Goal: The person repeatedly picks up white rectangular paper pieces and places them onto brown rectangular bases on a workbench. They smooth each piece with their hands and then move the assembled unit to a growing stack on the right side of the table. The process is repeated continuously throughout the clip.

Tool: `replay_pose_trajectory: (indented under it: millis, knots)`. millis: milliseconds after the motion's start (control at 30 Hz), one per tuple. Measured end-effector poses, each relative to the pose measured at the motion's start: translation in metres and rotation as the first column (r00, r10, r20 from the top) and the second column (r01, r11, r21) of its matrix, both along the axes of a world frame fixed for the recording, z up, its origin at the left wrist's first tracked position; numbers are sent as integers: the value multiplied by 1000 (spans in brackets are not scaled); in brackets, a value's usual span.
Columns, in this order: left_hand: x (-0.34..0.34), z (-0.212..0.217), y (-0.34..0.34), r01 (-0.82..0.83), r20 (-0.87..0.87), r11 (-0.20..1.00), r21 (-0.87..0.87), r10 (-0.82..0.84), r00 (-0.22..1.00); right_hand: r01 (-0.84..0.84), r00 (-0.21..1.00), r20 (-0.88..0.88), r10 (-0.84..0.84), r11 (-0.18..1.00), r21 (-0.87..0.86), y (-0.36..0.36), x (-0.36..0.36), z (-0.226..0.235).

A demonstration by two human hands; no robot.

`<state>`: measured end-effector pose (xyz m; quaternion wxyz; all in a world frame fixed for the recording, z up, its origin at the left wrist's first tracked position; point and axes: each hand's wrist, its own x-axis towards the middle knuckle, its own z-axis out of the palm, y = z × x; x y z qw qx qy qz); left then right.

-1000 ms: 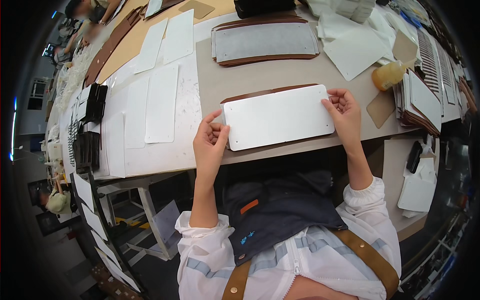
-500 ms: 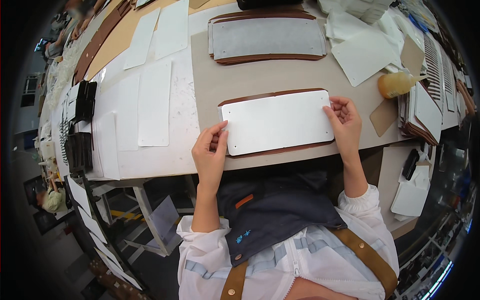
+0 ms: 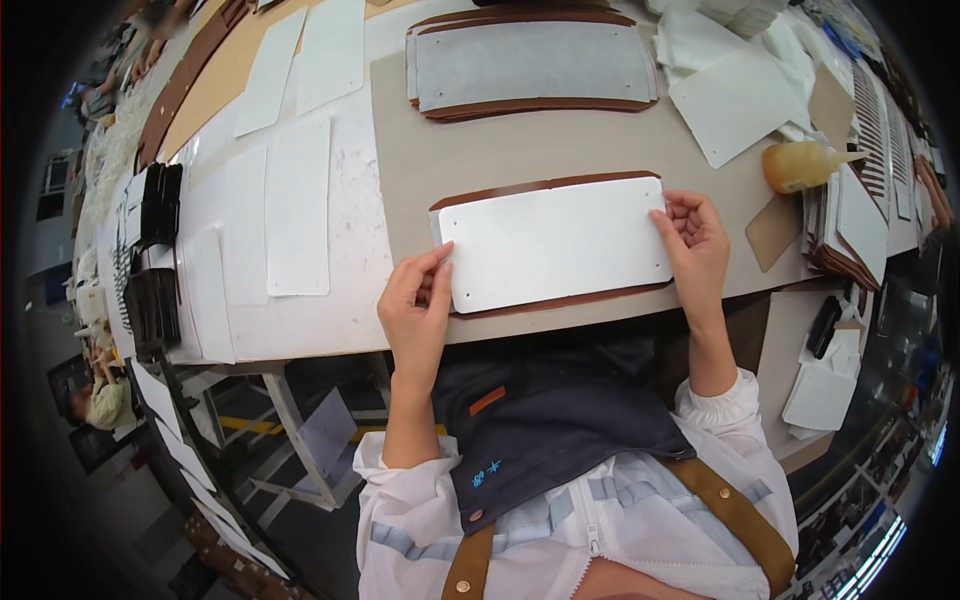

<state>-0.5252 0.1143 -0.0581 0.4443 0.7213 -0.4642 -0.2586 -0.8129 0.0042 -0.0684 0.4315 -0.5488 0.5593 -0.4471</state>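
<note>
A white rectangular panel [image 3: 555, 243] with small holes at its corners lies on a brown leather piece [image 3: 560, 300] whose edge shows around it. My left hand [image 3: 418, 310] pinches the panel's left end with fingers and thumb. My right hand [image 3: 693, 243] holds the panel's right end the same way. Both pieces rest flat on the grey-brown table [image 3: 470, 150] near its front edge.
A stack of brown pieces topped by a grey panel [image 3: 530, 65] sits farther back. White sheets [image 3: 297, 205] lie to the left, black items [image 3: 155, 210] at the left edge. A yellow glue bottle [image 3: 800, 165] and stacked pieces [image 3: 850, 220] stand right.
The white panel has settled lower onto the brown leather piece, and both hands stay at its ends. The view has shifted slightly.
</note>
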Motion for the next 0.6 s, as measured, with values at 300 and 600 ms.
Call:
replay_pose_trajectory:
  millis: [300,600]
  knots:
    - [0,-2,0,8,21,1000,-10,-7,1000,5,999,-36,-5,1000,0,-1,-1,-2]
    - [1,-3,0,3,36,1000,-17,-2,999,0,1000,-14,0,1000,-11,-1,0,-2]
